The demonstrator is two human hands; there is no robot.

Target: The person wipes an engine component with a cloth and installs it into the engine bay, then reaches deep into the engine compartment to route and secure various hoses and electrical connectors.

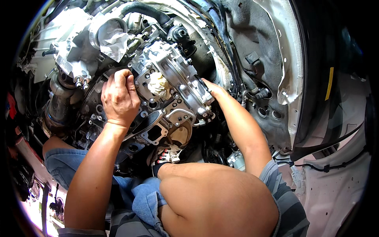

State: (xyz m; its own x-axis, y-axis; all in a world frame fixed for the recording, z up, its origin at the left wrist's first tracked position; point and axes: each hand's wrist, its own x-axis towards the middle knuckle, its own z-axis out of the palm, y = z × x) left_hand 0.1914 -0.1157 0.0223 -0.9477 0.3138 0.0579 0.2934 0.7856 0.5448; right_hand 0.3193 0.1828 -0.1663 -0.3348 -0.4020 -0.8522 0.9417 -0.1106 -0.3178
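Note:
My left hand (121, 96) is closed, its fingers curled down against the near left side of an engine (173, 103). Whatever lies under those fingertips is hidden. On the far right side of the engine, my right hand (213, 89) reaches behind a silver metal housing (178, 81); most of its fingers are out of sight. Between the hands, a crumpled cream-coloured wad (159, 86), cloth or paper, is stuffed against the engine's face. Below it, a curved metal pipe (181, 113) and a flat gasket-like opening (154, 133) show.
Crumpled white paper (113, 40) plugs a round metal opening at upper left. A dark ribbed hose (148, 12) arches above. Wiring (229, 43) runs down beside a grey insulated panel (252, 35) on the right. My bent knee (221, 197) and a sandalled foot (167, 155) are close below the engine.

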